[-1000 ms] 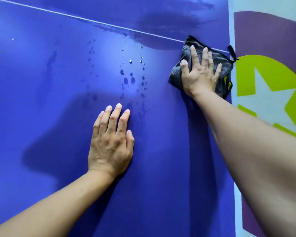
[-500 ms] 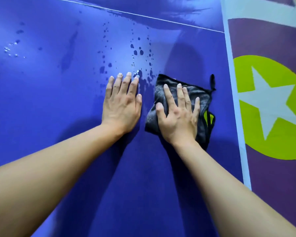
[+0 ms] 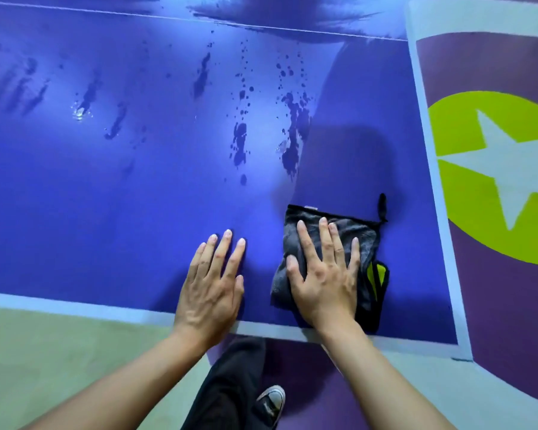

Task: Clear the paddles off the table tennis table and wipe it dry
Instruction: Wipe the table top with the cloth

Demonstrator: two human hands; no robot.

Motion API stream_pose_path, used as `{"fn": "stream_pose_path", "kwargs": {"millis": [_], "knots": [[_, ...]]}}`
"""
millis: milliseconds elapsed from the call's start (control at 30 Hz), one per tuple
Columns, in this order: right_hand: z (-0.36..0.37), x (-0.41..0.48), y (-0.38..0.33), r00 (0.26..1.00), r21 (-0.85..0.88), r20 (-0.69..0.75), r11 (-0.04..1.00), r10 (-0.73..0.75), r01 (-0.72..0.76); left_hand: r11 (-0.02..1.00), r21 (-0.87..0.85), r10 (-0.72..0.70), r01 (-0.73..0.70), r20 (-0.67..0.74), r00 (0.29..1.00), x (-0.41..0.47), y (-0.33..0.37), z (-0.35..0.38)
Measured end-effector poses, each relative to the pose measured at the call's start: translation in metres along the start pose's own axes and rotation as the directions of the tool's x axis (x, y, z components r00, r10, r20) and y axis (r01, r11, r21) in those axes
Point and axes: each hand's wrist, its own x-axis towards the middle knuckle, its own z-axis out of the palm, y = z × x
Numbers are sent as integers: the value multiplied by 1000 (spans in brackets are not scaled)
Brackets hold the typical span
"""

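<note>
The blue table tennis table [image 3: 121,228] fills most of the view, its white near edge line running under my wrists. My right hand [image 3: 323,274] presses flat, fingers straight, on a folded grey cloth [image 3: 362,240] with a yellow-green patch, near the table's front right corner. To the left of the cloth, my left hand [image 3: 213,280] lies flat on the bare surface. Water drops and streaks [image 3: 239,141] sit farther out on the table, left of a wiped dry strip. No paddles are visible.
The white centre line [image 3: 292,27] crosses the far part of the table. To the right is purple floor with a yellow-green circle and white star [image 3: 494,169]. Below the near edge I see my dark trouser leg and a sneaker [image 3: 271,401].
My right hand has dragged the cloth from near the centre line back toward the near edge, leaving a dry strip. My left hand has slid back toward the edge too.
</note>
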Motion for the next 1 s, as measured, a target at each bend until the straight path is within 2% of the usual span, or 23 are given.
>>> {"fn": "stream_pose_path", "kwargs": {"millis": [167, 300, 400, 567, 733, 1000], "knots": [[7, -74, -24, 994, 12, -14, 994, -111, 111, 1000, -16, -7, 8, 72, 997, -28, -3, -7], [7, -74, -22, 991, -18, -17, 991, -133, 133, 998, -55, -20, 25, 75, 997, -25, -3, -13], [12, -55, -26, 981, 0, -32, 982, -189, 189, 992, -122, -18, 19, 7, 1000, -15, -12, -11], [20, 8, -46, 994, 21, -79, 997, -71, 73, 987, -156, -45, 40, -26, 999, 41, -37, -9], [27, 78, -56, 994, 18, -113, 1000, -6, 8, 978, -194, -88, 81, -26, 996, 139, -67, -13], [31, 261, -54, 988, 18, -125, 995, 95, -93, 988, -142, 44, -53, -69, 997, 330, -121, -21]]}}
